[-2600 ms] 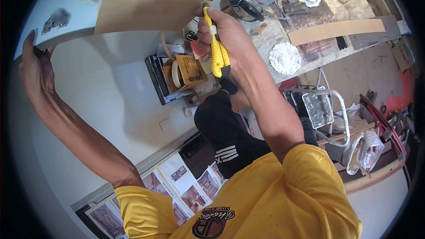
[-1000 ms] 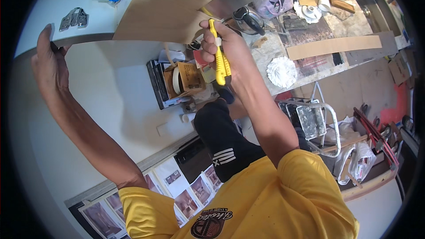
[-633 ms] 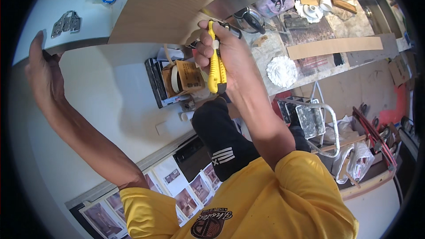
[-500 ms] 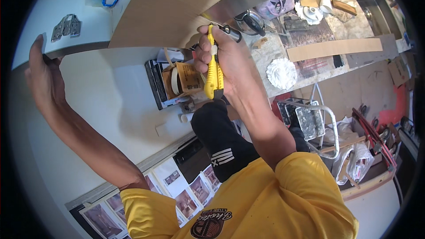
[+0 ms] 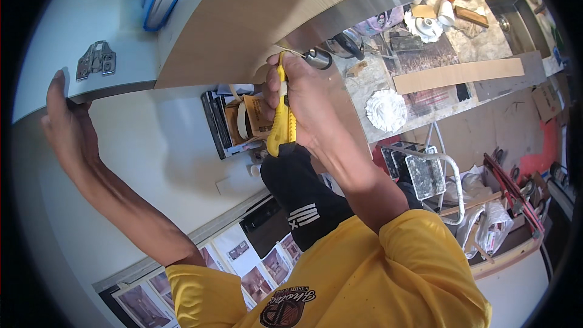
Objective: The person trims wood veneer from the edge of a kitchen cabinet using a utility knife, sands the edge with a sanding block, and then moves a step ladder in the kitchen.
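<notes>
A yellow utility knife (image 5: 281, 124) is gripped in my right hand (image 5: 311, 100), its handle slanting down across the fingers and its dark end lowest. The knife's upper end is near the lower edge of a wood-grain cabinet panel (image 5: 212, 39); I cannot make out a blade. By my right fingertips a thin pale strip shows along that edge. At the far left, my left hand (image 5: 70, 127) is closed around the dark edge of a white cabinet panel (image 5: 45, 88), thumb on one side and fingers on the other. A metal hinge (image 5: 97, 61) is fixed to the white panel.
At right, a cluttered worktop holds a kettle (image 5: 345, 44), a brown board strip (image 5: 458, 76), a white ruffled item (image 5: 386, 110) and a sink (image 5: 516, 27). A step stool (image 5: 425, 173) stands below. A box with tape (image 5: 243, 118) lies behind my right hand.
The cabinet panels and both hands sit a little lower in the picture. The knife has shifted slightly left and tilts a bit more. Both hands keep their grips.
</notes>
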`<state>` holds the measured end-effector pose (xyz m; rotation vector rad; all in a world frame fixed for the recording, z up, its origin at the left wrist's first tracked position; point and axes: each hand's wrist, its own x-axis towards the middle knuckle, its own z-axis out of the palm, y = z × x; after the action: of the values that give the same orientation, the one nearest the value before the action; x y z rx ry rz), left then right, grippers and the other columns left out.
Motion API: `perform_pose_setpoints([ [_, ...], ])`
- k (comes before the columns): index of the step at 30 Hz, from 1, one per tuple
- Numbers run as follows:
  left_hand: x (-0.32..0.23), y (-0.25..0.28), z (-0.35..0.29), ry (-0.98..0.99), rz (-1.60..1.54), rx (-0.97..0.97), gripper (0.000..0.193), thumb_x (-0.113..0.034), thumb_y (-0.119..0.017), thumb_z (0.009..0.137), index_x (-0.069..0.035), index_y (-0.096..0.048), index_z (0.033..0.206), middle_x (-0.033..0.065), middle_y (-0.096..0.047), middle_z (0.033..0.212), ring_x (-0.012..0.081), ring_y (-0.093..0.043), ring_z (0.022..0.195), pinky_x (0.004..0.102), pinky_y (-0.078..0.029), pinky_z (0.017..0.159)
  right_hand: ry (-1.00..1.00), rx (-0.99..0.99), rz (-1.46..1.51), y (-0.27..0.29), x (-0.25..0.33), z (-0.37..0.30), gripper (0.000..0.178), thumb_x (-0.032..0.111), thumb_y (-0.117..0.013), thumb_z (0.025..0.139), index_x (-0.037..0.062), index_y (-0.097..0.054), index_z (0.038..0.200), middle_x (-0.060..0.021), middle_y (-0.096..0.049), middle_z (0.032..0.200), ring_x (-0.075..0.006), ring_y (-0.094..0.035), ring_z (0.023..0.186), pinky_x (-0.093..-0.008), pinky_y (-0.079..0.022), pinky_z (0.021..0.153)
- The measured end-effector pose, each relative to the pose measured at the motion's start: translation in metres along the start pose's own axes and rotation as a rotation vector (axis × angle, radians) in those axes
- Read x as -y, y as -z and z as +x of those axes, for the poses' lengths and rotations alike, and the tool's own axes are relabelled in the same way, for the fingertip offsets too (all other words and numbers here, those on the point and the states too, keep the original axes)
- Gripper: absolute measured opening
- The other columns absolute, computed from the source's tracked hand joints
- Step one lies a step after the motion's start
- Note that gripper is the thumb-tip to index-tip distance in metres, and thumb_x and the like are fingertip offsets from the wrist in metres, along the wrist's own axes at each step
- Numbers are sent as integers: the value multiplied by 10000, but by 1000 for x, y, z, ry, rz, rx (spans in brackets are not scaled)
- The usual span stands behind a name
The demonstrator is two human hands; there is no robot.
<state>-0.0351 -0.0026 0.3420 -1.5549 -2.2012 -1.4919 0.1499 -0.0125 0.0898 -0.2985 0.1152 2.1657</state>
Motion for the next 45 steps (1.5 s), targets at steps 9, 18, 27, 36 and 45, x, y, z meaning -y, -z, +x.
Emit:
perform_pose_setpoints([
  [9, -1, 1, -2, 0, 11, 22, 498, -319, -685, 853, 165, -624, 953, 168, -621, 898, 208, -590, 833, 376, -473, 879, 3, 19, -30, 10, -1, 1, 207, 262, -399, 1020, 88, -512, 1013, -4, -501, 682, -112, -468, 505, -271, -415, 442],
  [18, 4, 5, 6, 33, 48, 54, 535, -319, -650, 887, 164, -581, 1107, 197, -611, 1084, 238, -586, 1013, 389, -424, 970, 15, 40, 79, 13, -4, 2, 200, 232, -428, 1012, 50, -498, 1055, -24, -502, 677, -114, -458, 502, -265, -405, 439],
  [27, 5, 1, 5, 25, -16, 18, 522, -296, -650, 892, 172, -573, 1109, 218, -612, 1093, 258, -586, 1031, 410, -433, 980, 3, 66, 37, 14, 8, -8, 258, 215, -456, 1011, -13, -512, 1119, -34, -501, 673, -118, -463, 494, -290, -429, 459],
  [36, 3, 2, 5, 37, -14, -2, 549, -288, -656, 874, 207, -572, 1098, 250, -601, 1103, 271, -595, 1037, 396, -441, 991, 10, 126, 13, 23, 4, -3, 249, 259, -388, 1040, 41, -469, 1127, -32, -503, 689, -133, -484, 497, -325, -477, 497],
  [45, -3, -6, -4, 22, 8, -47, 548, -278, -669, 865, 218, -572, 1077, 268, -603, 1096, 268, -602, 1018, 379, -449, 971, 100, -33, 100, -4, -18, -1, 186, 251, -379, 1019, 98, -485, 1021, -10, -481, 685, -126, -458, 545, -327, -466, 554],
])
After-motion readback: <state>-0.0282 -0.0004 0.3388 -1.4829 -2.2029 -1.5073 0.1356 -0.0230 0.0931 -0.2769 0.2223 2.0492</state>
